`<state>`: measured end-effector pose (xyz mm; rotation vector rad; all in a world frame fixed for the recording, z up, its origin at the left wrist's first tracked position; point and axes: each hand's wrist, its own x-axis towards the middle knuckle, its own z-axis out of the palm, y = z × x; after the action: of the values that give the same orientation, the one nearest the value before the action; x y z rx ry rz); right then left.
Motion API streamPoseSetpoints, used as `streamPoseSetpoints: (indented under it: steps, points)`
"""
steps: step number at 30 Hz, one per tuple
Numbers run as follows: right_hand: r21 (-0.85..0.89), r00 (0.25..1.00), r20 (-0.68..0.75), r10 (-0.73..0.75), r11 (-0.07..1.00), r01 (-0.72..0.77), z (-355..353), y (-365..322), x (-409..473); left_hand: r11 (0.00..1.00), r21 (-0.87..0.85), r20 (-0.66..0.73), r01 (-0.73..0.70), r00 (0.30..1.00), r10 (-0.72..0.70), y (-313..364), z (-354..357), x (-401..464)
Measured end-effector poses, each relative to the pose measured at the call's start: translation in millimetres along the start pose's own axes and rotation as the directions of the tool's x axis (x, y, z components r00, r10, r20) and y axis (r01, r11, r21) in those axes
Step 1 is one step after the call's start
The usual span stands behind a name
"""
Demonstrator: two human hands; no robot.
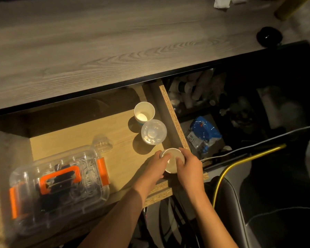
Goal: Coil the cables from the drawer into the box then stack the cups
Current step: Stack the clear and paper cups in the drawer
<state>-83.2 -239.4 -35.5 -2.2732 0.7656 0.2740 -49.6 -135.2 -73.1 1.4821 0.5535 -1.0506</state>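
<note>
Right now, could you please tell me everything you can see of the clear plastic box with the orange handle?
The clear plastic box with the orange handle lies in the near left part of the open wooden drawer. Its walls are transparent and ribbed, with rounded corners. An orange handle sits on its closed lid and orange latches clip both ends. Coiled white cables and dark cables fill it. Neither hand touches it, and the cups stand apart from it.

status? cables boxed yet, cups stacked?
Cables look done: coils sit inside the clear box, orange latches on, and no loose cable shows on the drawer floor. In hand: both the left hand and right hand grip one white cup. Left: the paper cup and clear cup stand apart, unstacked.
</note>
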Motion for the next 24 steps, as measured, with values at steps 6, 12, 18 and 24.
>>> streamPoseSetpoints:
  steps: [6, 12, 18, 24]
  points:
    - [-0.015, 0.997, -0.038, -0.074, 0.997, 0.074, -4, 2, -3, 0.997, -0.072, 0.012, -0.041, 0.999, 0.042, 0, -7, -9]
    - [-0.129, 0.995, 0.008, -0.104, 0.986, 0.104, -1, -6, 3, 0.991, -0.077, 0.011, -0.113, 0.993, 0.114, -10, -30, -12]
    - [-0.271, 0.981, 0.045, -0.19, 0.943, 0.195, 8, -17, 7, 0.98, -0.196, 0.019, 0.015, 1.0, -0.011, -13, -34, -4]
    - [-0.326, 0.96, 0.167, -0.224, 0.906, 0.269, 2, -19, 8, 0.92, -0.371, 0.06, 0.13, 0.991, -0.116, -20, -33, 6]
